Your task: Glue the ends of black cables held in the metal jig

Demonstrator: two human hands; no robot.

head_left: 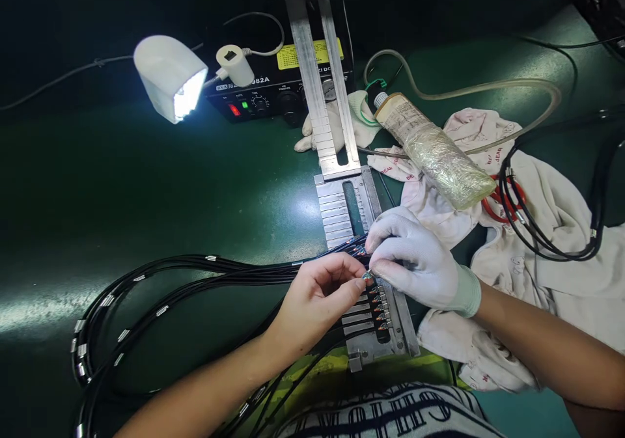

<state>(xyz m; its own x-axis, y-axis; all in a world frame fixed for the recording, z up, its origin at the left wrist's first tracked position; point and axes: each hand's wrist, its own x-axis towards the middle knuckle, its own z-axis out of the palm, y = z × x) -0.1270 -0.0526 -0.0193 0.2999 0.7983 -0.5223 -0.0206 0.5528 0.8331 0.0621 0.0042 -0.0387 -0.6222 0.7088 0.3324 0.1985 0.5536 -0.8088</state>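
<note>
My bare left hand [315, 298] pinches the end of a black cable between thumb and forefinger. At its tip is a small cable connector [367, 274] with a greenish circuit board. My right hand [420, 262], in a white glove, has its fingertips closed at the same connector from the other side; the exact grip is partly hidden. Both hands are over a slotted metal fixture [336, 213]. In its lower slots, several cable ends with orange wires and metal plugs [381, 311] sit in a row. More cable ends lie beside the gloved fingers.
Looped black cables [161, 278] with silver bands spread to the left. A lit lamp [170, 77] and a black control box [273, 96] stand behind. On the right are a plastic-wrapped bottle [434, 151], white cloths [547, 197] and another cable coil [541, 243]. A second metal fixture [312, 80] leans behind.
</note>
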